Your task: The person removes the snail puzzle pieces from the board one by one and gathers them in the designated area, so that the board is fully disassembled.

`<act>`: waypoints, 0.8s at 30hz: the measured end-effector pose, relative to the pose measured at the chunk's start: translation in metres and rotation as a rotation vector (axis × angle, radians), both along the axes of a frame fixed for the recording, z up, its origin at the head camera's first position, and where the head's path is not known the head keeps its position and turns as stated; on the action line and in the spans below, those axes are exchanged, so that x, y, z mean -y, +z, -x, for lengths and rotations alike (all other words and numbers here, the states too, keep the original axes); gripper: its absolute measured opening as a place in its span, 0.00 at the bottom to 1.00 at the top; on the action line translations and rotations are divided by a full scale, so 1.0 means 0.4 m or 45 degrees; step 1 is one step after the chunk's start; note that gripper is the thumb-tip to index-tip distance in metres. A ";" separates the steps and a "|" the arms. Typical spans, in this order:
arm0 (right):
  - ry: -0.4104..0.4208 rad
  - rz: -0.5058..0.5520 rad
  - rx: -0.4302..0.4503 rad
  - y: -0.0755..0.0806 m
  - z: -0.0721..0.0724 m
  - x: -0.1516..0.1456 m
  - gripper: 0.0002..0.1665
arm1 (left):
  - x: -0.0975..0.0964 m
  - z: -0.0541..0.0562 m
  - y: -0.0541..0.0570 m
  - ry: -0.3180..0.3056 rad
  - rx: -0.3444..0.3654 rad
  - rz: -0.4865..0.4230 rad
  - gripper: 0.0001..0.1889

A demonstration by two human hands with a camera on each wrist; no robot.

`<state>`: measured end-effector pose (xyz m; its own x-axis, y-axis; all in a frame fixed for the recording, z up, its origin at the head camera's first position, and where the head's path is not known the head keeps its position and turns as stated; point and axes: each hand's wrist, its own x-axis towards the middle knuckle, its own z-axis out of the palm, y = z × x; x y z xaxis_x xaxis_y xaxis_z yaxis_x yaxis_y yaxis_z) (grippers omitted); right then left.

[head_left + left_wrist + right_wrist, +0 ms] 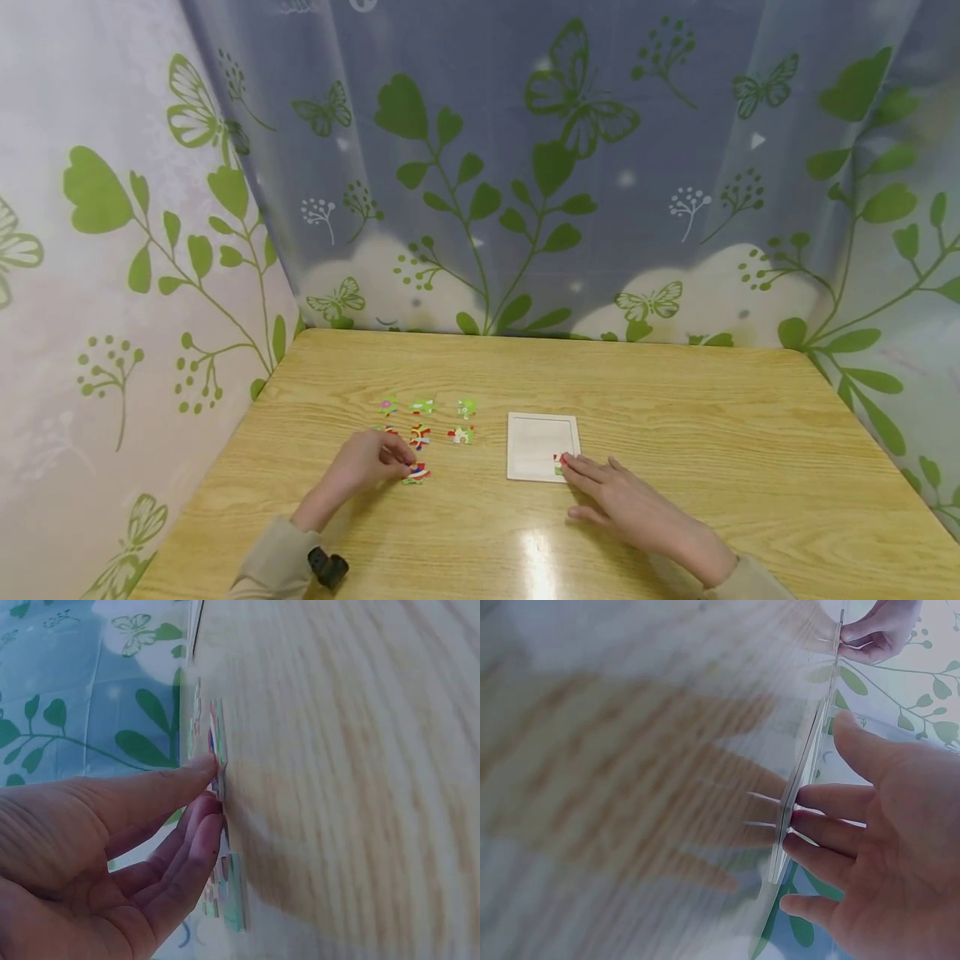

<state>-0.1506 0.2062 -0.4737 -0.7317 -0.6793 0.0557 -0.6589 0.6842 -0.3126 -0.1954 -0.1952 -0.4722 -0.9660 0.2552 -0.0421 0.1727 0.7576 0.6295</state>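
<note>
My left hand pinches a red, white and blue puzzle piece in the nearest row on the left. In the left wrist view the thumb lies along this piece's edge, the other fingers curled below it. My right hand has its fingers extended, their tips at the right edge of a white square tray. One red, white and green piece sits in the tray's near right corner, partly under those fingertips. From the right wrist view, the fingers of that hand touch the tray's side.
Several loose puzzle pieces lie left of the tray, among them a green one, a red and white one and a yellow and red one. Patterned curtains stand around the wooden table at the back and sides.
</note>
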 end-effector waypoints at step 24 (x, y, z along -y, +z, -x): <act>-0.034 0.055 0.065 0.005 0.009 -0.006 0.35 | -0.137 0.057 0.040 -0.047 -0.183 -0.375 0.12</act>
